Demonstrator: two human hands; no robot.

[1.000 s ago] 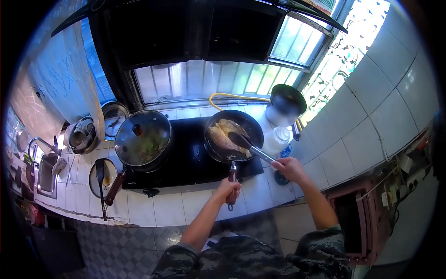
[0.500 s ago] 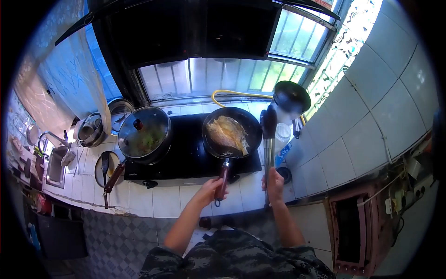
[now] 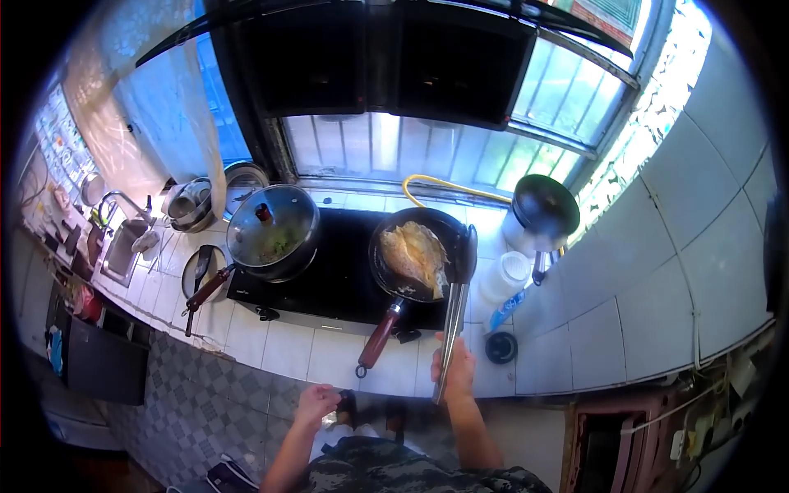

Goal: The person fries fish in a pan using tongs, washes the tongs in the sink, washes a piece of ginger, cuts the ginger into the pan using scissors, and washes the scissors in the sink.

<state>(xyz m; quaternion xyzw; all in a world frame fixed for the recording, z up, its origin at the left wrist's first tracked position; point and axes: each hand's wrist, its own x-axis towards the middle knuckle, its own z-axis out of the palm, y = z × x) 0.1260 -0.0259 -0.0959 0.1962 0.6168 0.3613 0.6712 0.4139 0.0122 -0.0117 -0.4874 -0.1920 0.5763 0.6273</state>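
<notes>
My right hand (image 3: 457, 370) grips the long metal tongs (image 3: 453, 333), whose dark tips rise beside the frying pan's right rim. In the black frying pan (image 3: 380, 275) on the right of the stove lies a browned, flat piece of fish (image 3: 413, 256). My left hand (image 3: 316, 404) hangs in front of the counter edge, its fingers loosely bent with nothing seen in them. It is apart from the pan's dark red handle (image 3: 380, 338), which points toward me over the counter.
A glass-lidded pot (image 3: 274, 226) with green food inside stands on the left of the black stove (image 3: 341, 246). A small black pan (image 3: 546, 205), a white container (image 3: 505, 275) and a round black object (image 3: 500, 347) are at the right. A sink (image 3: 123, 251) is far left.
My left hand has let go of the frying pan's handle and drawn back below the counter edge. The tongs have come closer to the pan's right rim. The view has shifted.
</notes>
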